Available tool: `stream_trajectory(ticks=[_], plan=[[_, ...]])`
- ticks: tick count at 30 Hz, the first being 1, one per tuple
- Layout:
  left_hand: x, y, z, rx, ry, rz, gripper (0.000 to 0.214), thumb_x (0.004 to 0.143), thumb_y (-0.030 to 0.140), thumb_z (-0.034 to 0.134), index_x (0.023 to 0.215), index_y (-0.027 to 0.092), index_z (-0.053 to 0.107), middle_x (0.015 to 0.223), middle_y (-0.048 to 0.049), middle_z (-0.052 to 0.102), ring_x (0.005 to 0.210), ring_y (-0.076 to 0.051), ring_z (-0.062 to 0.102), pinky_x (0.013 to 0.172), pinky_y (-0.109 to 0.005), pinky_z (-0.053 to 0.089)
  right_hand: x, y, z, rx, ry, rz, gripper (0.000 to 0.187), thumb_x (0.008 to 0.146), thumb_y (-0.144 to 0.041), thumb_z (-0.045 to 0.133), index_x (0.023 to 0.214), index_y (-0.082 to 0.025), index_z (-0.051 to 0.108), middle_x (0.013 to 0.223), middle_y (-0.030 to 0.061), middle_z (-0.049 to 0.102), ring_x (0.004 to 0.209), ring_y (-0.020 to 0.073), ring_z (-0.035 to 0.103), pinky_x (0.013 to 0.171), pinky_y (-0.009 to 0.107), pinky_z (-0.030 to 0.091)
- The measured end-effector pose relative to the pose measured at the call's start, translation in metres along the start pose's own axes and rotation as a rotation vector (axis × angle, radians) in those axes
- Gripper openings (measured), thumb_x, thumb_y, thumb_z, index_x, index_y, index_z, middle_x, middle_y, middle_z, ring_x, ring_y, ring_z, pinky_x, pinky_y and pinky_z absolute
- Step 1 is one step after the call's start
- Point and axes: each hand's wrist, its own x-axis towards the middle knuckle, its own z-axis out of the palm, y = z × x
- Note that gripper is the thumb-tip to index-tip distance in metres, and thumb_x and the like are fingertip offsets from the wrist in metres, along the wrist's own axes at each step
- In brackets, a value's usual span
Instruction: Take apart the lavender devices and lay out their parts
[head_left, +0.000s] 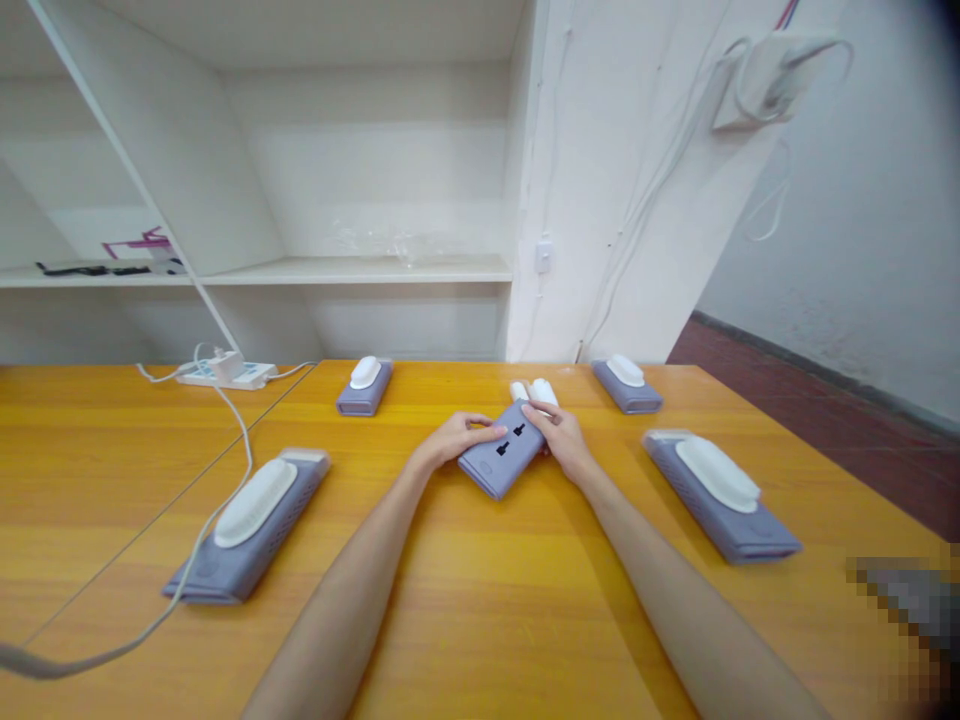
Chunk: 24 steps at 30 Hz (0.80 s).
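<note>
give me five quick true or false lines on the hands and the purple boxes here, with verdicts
1. The left hand and right hand are both on one purple box. True.
2. Four other boxes lie on the table, two to each side of the hands. True.
3. The far left box has nothing on top. False: a white oval piece sits on it.
4. The long white cable passes across the near right box. False: it passes across the near left box.
5. The power strip is left of both hands. True.
</note>
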Motion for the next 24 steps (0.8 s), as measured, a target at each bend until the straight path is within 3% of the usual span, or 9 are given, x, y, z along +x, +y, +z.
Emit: stream_trajectory(ticks=[3, 8, 11, 15, 24], plan=[[0.002, -0.001, 0.003, -0.033, -0.052, -0.016, 0.046, 0.065, 0.051, 0.071, 0.090, 0.012, 0.070, 0.080, -0.0077, 0.070, 0.062, -0.016, 0.062, 0.054, -0.023, 0.042, 0.000, -0.001, 0.001, -0.018, -0.007, 0.005, 0.061, 0.066, -0.054, 0.069, 0.110, -0.013, 0.062, 0.056, -0.0010, 0.059, 0.037, 0.0078, 0.043, 0.031, 0.018, 0.033], [0.005, -0.007, -0.001, -0.225, 0.043, 0.037, 0.047, 0.069, 0.050, 0.070, 0.095, 0.011, 0.066, 0.087, -0.0097, 0.069, 0.066, -0.014, 0.062, 0.058, -0.022, 0.046, 0.002, 0.003, 0.003, -0.079, -0.008, -0.066, 0.064, 0.073, -0.056, 0.061, 0.118, -0.012, 0.056, 0.053, -0.0008, 0.058, 0.037, 0.0115, 0.049, 0.031, 0.020, 0.036], [0.006, -0.011, -0.004, -0.330, 0.122, 0.072, 0.052, 0.071, 0.050, 0.069, 0.106, 0.013, 0.059, 0.095, -0.0112, 0.067, 0.070, -0.015, 0.064, 0.059, -0.025, 0.050, 0.000, 0.007, 0.007, -0.142, -0.019, -0.114, 0.058, 0.073, -0.057, 0.060, 0.111, -0.012, 0.060, 0.063, 0.0029, 0.064, 0.042, 0.0122, 0.052, 0.034, 0.021, 0.039], [0.005, -0.013, -0.005, -0.426, 0.176, 0.146, 0.058, 0.069, 0.043, 0.073, 0.116, 0.018, 0.050, 0.103, -0.0115, 0.064, 0.071, -0.017, 0.065, 0.052, -0.025, 0.051, -0.005, 0.011, 0.014, -0.183, -0.053, -0.158, 0.047, 0.070, -0.054, 0.063, 0.093, -0.014, 0.067, 0.076, 0.0056, 0.068, 0.061, 0.0158, 0.060, 0.044, 0.021, 0.045], [0.002, -0.010, -0.005, -0.471, 0.142, 0.200, 0.055, 0.070, 0.038, 0.073, 0.117, 0.019, 0.052, 0.105, -0.0106, 0.065, 0.072, -0.016, 0.066, 0.058, -0.026, 0.053, -0.007, 0.012, 0.026, -0.156, -0.234, -0.140, 0.044, 0.068, -0.040, 0.071, 0.103, -0.015, 0.064, 0.096, 0.0084, 0.070, 0.080, 0.0202, 0.065, 0.072, 0.032, 0.053]])
